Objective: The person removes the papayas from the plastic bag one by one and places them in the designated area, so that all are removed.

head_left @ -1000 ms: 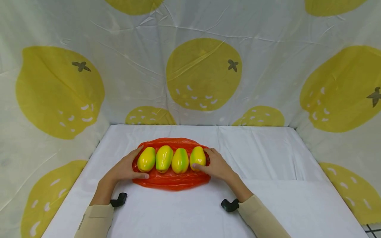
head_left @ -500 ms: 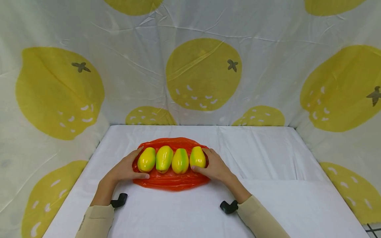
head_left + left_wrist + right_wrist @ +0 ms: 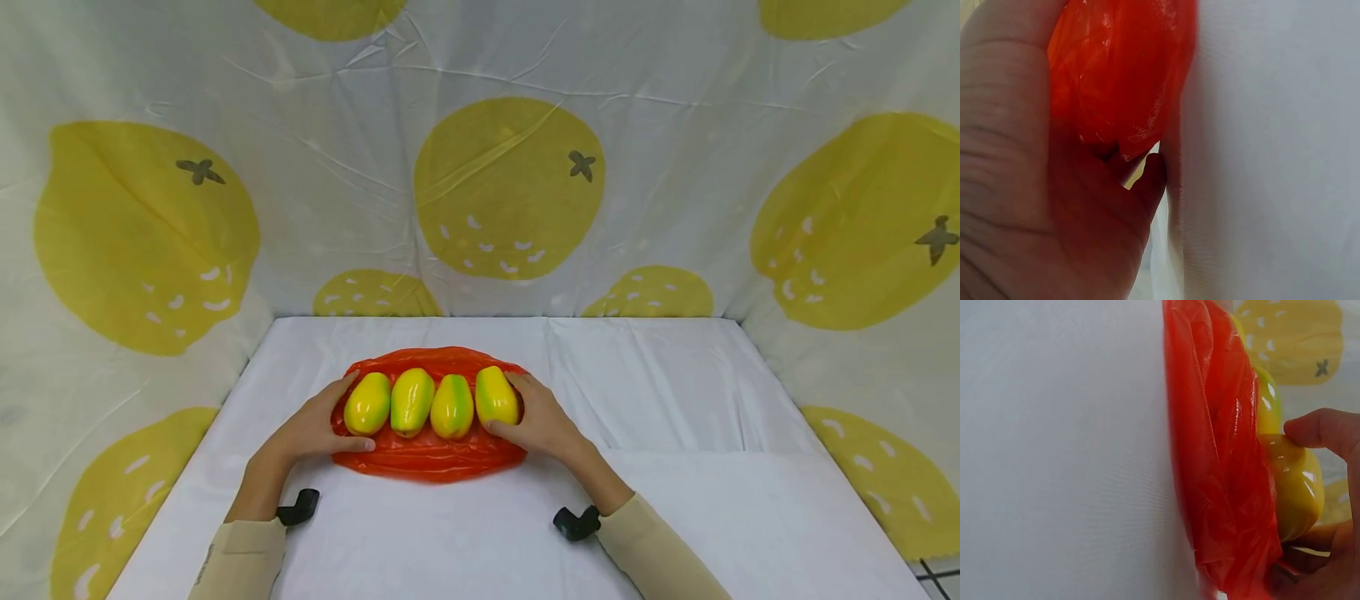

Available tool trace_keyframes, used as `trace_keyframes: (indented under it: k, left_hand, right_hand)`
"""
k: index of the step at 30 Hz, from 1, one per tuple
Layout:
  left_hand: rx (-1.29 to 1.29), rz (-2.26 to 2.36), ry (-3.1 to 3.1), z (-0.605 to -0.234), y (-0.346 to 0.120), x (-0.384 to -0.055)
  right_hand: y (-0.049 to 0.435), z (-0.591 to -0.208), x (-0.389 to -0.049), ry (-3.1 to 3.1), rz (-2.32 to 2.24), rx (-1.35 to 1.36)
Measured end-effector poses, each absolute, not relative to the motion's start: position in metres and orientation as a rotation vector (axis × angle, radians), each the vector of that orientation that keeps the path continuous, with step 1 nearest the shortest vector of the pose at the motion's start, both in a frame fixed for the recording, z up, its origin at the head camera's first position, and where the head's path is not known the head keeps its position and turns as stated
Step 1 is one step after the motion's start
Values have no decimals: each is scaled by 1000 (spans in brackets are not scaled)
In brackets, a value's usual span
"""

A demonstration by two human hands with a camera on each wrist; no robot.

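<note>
Several glossy yellow-green papayas [image 3: 411,403] sit in a row in a red plastic bag [image 3: 438,462], its mouth spread wide beneath and around them. My right hand [image 3: 546,419] grips the rightmost papaya [image 3: 495,397], thumb on its near side and fingers round the far right side. In the right wrist view, this papaya [image 3: 1300,487] rises above the bag's rim [image 3: 1225,456]. My left hand [image 3: 309,422] holds the bag's left end, next to the leftmost papaya [image 3: 367,406]. The left wrist view has the red film [image 3: 1122,69] between thumb and fingers.
A white cloth [image 3: 450,550] covers the table under the bag. Behind and at both sides hang pale curtains [image 3: 337,192] with large yellow lemon prints. A black wrist mount [image 3: 300,507] sits on the left wrist, another mount [image 3: 577,523] on the right.
The rightmost papaya has tilted a little and risen slightly in the right hand, whose thumb has shifted to its lower side. My left hand keeps its place on the bag.
</note>
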State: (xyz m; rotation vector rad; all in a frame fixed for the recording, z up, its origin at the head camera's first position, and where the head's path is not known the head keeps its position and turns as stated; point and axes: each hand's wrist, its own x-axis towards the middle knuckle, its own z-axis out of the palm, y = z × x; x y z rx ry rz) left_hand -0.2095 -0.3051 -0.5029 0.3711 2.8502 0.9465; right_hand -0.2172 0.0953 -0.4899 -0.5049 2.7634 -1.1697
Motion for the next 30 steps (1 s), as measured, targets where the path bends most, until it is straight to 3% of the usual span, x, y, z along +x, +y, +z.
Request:
trace_keyframes:
  k: [30]
  left_hand:
    - [354,924,2859,-503,-304,-208]
  right_hand:
    - [125,-471,-218,2755,-1288,-473]
